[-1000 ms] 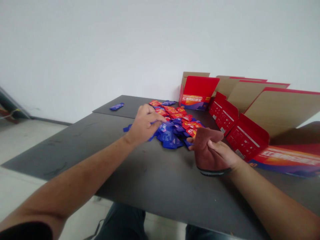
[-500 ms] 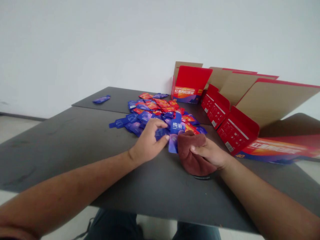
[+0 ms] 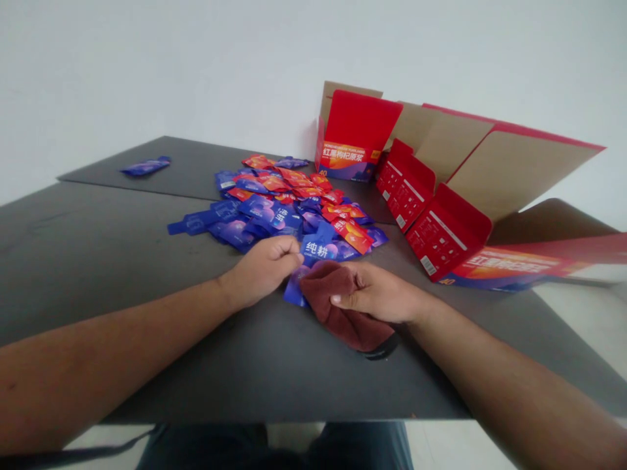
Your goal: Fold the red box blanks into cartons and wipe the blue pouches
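Note:
My left hand [image 3: 264, 267] pinches a blue sachet [image 3: 317, 250] with white characters at the near edge of a pile of blue and red sachets [image 3: 289, 202]. The sachet lies partly under a dark red cloth [image 3: 337, 307]. My right hand [image 3: 377, 294] is closed on that cloth and presses it onto the sachet on the dark grey table [image 3: 147, 313]. Both hands nearly touch.
An open red box [image 3: 350, 140] stands behind the pile by the wall. A row of opened red and brown cardboard boxes [image 3: 441, 222] runs along the right side. One blue sachet [image 3: 145, 166] lies alone at the far left. My knees show under the table's near edge.
My left hand drew a blue sachet back from the pile toward me. My right hand with the cloth came down over it. The view tilted lower.

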The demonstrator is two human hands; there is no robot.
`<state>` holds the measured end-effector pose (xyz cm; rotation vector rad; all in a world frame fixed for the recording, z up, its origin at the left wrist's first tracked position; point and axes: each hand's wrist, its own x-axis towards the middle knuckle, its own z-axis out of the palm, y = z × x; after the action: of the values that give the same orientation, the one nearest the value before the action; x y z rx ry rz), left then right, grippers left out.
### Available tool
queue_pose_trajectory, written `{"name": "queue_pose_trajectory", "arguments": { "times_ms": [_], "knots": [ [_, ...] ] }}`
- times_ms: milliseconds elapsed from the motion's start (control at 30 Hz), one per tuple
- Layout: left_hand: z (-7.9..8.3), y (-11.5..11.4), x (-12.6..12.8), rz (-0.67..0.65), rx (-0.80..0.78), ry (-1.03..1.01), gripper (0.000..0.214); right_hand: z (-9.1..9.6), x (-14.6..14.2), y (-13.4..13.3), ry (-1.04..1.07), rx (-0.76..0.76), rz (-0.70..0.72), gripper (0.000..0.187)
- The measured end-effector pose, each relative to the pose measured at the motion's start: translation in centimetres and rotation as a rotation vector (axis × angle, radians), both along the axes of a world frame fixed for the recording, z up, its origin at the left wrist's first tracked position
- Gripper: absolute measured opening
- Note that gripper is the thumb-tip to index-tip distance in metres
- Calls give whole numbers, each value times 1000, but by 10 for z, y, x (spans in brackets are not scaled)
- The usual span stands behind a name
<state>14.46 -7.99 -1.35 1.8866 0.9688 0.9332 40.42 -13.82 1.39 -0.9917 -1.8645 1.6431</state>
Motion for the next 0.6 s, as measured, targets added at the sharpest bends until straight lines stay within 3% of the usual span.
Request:
{"name": "queue_pose_trajectory", "arguments": {
  "times_ms": [100,233,300,467,600],
  "knots": [
    [-4,0,1,-6,-24,3,23,18,5,2,-206,230,-39,45],
    [-6,0,3,-20,-17,3,24,26,2,2,-536,731,-431,40],
    [-6,0,3,-39,-8,0,23,21,-4,-2,-619,860,-503,29],
    [-5,2,1,-73,29,36,17,9,-12,-10,-669,945,-230,22],
    [-4,0,2,-86,14,16,20,10,-6,-5,-736,908,-425,19]
  ]
}}
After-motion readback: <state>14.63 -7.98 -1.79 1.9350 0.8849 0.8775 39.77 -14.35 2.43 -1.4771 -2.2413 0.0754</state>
